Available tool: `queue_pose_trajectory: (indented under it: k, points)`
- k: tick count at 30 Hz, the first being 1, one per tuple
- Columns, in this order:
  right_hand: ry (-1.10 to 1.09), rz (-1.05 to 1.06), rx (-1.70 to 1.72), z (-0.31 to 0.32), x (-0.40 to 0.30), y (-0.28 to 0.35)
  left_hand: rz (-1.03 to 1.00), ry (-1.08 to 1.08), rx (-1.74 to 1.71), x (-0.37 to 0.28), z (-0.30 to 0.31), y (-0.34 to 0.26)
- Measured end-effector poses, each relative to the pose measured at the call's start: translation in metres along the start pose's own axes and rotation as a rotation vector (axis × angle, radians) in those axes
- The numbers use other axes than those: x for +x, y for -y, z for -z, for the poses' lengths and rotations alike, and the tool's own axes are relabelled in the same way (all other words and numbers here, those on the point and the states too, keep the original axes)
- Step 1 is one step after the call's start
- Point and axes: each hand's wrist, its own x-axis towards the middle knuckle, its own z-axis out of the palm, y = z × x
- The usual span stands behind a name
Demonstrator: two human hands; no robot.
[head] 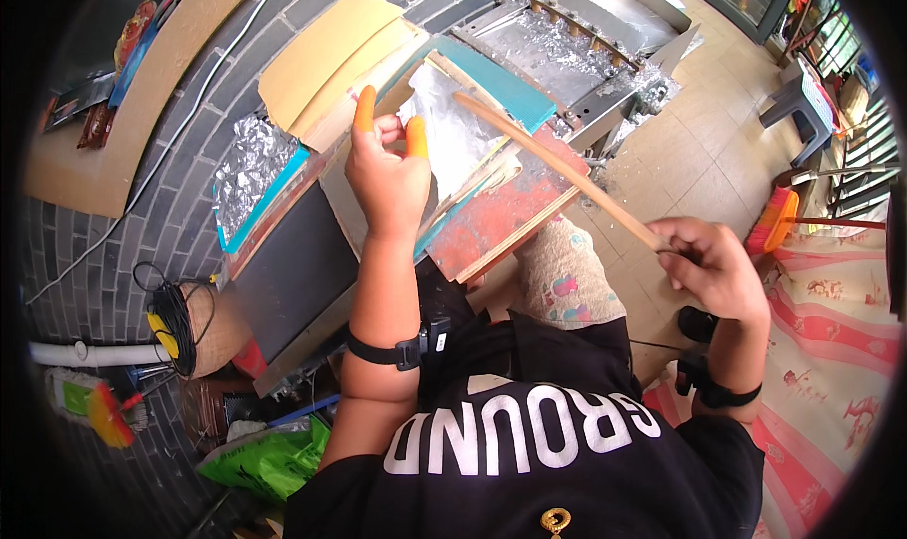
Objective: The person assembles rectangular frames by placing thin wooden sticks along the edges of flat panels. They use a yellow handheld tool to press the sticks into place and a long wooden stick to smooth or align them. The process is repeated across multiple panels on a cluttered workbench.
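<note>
My right hand point(708, 266) grips one end of a long, thin wooden stick point(560, 163). The stick's far end lies over a thin whitish sheet point(453, 124), which looks like foil or paper. My left hand point(390, 160) is at the sheet's left edge, with orange finger cots on thumb and index finger. Those two fingers stand apart and the others curl inward; whether the thumb touches the sheet is unclear. Beneath the sheet is a stack with yellowish and teal edges, on a worn red board point(496, 220).
Crumpled silver foil point(255, 160) fills a teal-edged tray on the left. Brown card point(333, 64) leans by the brick wall. A metal frame point(567, 50) covered in foil scraps stands behind the board. On the right are a grey plastic stool point(808, 110) and an orange broom point(772, 220).
</note>
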Motion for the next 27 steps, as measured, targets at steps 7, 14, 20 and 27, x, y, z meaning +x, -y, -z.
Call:
queue_pose_trajectory:
  k: [7,14,20,27]
  points:
    - [0.031,0.064,0.059,-0.032,0.047,0.006,-0.029,-0.001,0.038,-0.002,0.003,-0.013]
    - [0.038,0.116,0.071,-0.047,0.07,0.009,-0.079,0.034,0.02,-0.01,-0.003,-0.01]
    - [0.05,0.126,0.154,-0.061,0.093,-0.005,-0.056,0.306,-0.101,-0.003,-0.002,-0.024]
    - [0.036,0.064,0.216,-0.068,0.105,0.0,-0.08,0.335,0.106,0.073,0.024,-0.003]
